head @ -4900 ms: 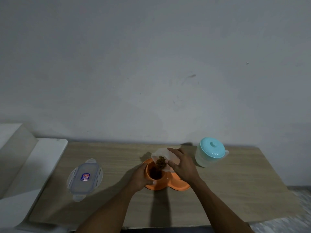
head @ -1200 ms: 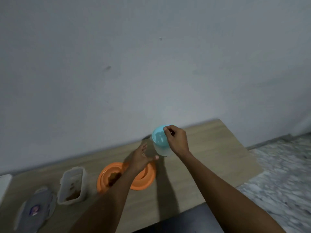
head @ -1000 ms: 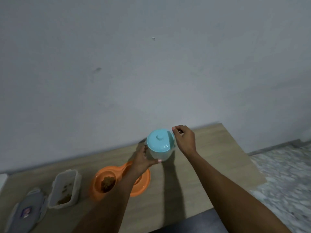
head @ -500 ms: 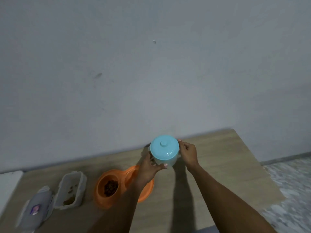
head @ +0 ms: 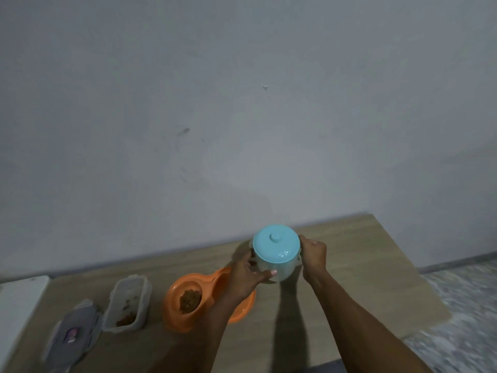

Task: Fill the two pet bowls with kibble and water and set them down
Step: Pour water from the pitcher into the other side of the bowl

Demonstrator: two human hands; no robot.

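- Teal-lidded jug (head: pixel 275 249), seen from the head camera, is held between both hands over the bench (head: pixel 363 278), just right of the orange double bowl (head: pixel 207 300).
- Fingers of the left hand (head: pixel 246 275) curl round the jug's body, and the right hand (head: pixel 313 255) grips its other side.
- Brown kibble (head: pixel 190 300) lies in the bowl's left well.
- A clear container (head: pixel 127 302) stands left of the bowl, beside its snap lid (head: pixel 72 329); the small label there is too blurred to read.

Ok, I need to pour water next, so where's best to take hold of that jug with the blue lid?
Grip the jug on its round body below the blue lid, not the knob, since the lid might lift off. Bring the right hand in from the right, where a small handle seems to stick out, and steady the left side with the left hand.
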